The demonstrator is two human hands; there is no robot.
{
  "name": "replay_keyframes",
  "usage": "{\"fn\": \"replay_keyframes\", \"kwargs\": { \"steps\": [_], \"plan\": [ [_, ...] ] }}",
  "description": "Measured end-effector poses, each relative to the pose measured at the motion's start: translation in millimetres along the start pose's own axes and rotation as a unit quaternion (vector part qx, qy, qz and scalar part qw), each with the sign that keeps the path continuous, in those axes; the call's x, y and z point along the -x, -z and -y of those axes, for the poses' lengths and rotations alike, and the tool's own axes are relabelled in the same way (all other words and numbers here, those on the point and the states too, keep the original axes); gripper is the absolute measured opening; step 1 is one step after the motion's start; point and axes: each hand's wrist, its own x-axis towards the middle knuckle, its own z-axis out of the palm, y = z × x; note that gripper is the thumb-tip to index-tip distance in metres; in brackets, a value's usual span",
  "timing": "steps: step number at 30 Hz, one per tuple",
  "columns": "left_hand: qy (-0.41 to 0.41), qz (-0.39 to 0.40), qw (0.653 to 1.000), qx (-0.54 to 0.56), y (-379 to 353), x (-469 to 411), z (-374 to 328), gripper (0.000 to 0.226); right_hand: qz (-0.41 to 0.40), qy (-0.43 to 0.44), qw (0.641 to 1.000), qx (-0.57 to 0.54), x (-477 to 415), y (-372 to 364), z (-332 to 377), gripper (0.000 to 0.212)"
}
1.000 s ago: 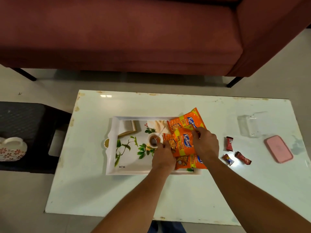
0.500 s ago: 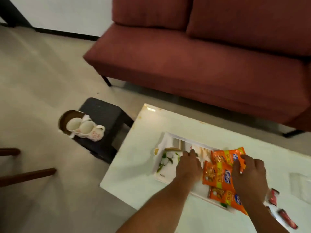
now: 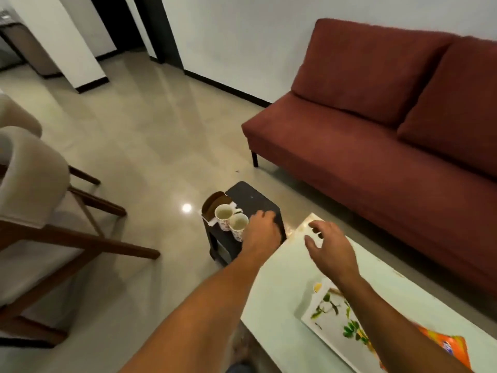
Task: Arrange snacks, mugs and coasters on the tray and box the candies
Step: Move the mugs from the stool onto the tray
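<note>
Stool [image 3: 259,199] w/ mugs [image 3: 225,216], L hand [image 3: 262,230] beside them, R hand [image 3: 332,251] over table [image 3: 279,294], grips slack

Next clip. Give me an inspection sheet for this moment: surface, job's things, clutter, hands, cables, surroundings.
Surface: white table, glossy, worn at its far corner.
Job's things: leaf-print tray on the table; orange snack packet at its right end, partly behind the right arm; two mugs side by side on a black stool left of the table.
Clutter: brown cardboard piece behind the mugs.
Hands: left hand over the stool beside the nearer mug, fingers bent out of sight; right hand open above the table's corner, holding nothing.
Cables: nothing seen.
Surroundings: red sofa, wooden chair, shiny floor.
</note>
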Motion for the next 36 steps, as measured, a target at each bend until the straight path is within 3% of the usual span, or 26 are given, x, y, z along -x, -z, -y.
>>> {"fn": "replay_keyframes", "kwargs": {
  "steps": [5, 9, 18, 25, 36],
  "plan": [
    [0.134, -0.016, 0.991, 0.003, -3, -24, 134, 0.034, 0.112, 0.012, 0.993, 0.041, -50, -103, 54, 0.053],
    [0.115, 0.006, 0.993, -0.033, -13, -74, 192, 0.043, 0.155, -0.021, 0.986, 0.062, -102, -183, 74, 0.067],
    [-0.012, 0.100, 0.988, -0.115, -48, -166, 233, 0.071, 0.165, -0.052, 0.973, 0.149, -157, -279, 66, 0.084],
    [-0.009, 0.165, 0.978, -0.131, -67, -191, 256, 0.098, 0.186, -0.073, 0.963, 0.180, -170, -310, 60, 0.102],
    [-0.004, 0.138, 0.989, -0.058, -70, -202, 264, 0.090, 0.161, -0.061, 0.970, 0.170, -180, -321, 59, 0.082]
  ]
}}
